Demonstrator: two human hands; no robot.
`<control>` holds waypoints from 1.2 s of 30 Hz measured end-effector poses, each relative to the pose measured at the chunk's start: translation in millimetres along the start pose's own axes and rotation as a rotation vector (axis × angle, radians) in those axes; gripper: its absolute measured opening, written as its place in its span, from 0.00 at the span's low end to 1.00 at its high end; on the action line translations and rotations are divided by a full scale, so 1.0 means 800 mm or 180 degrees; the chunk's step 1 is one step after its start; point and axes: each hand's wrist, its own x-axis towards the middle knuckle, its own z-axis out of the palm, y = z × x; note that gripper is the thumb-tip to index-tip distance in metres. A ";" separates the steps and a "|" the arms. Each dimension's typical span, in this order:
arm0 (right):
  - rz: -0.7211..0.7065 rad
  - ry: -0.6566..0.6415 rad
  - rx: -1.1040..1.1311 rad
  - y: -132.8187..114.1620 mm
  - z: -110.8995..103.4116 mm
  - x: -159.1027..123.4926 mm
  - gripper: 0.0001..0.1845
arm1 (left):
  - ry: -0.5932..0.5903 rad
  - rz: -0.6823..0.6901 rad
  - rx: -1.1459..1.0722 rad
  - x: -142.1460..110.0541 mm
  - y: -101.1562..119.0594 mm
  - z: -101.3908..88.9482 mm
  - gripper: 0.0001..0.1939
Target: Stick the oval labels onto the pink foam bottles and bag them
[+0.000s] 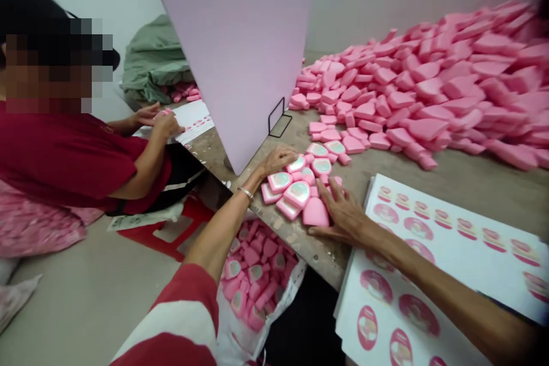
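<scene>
On the table before me lies a cluster of small pink bottle-shaped pieces (297,193), several with shiny oval-topped labels facing up. My left hand (278,160) rests at the far left side of this cluster, its fingers stretched over a labelled piece and closed on nothing that I can see. At the cluster's right side, my right hand (343,211) has its fingers apart and touches a plain pink piece (315,213). Below the table edge hangs an open white sack (295,283) holding many pink pieces, some labelled.
A large heap of plain pink pieces (429,86) covers the back right. Stacked sticker sheets (484,223) lie under my right forearm. A pale upright panel (244,40) on a black wire bracket (279,120) separates me from a co-worker in a red shirt (77,154) on a red stool (165,234).
</scene>
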 end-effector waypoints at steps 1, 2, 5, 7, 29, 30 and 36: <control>-0.0015 0.0061 0.0090 -0.014 0.006 -0.004 0.64 | -0.0012 0.0013 0.0009 -0.014 0.000 -0.003 0.08; -0.0037 0.0122 0.0154 -0.029 0.011 -0.009 0.64 | 0.0001 0.0028 0.0028 -0.031 0.001 -0.007 0.09; -0.0172 0.0331 0.0261 -0.082 0.027 -0.028 0.63 | 0.0182 0.0036 0.0124 -0.095 0.004 -0.024 0.12; -0.0358 0.0459 0.0322 -0.118 0.037 -0.041 0.62 | 0.0267 0.0012 0.0163 -0.141 0.005 -0.037 0.14; 0.0458 0.0738 0.0153 0.010 -0.039 0.125 0.29 | 0.1595 -0.0375 0.0049 -0.204 0.005 0.013 0.21; 0.0384 0.0717 0.0175 -0.005 -0.032 0.117 0.29 | 0.1650 -0.0403 0.0032 -0.211 0.004 0.013 0.21; -0.0175 0.0679 0.0391 -0.121 -0.009 0.042 0.27 | 0.2345 -0.0678 0.0208 -0.251 0.003 -0.010 0.20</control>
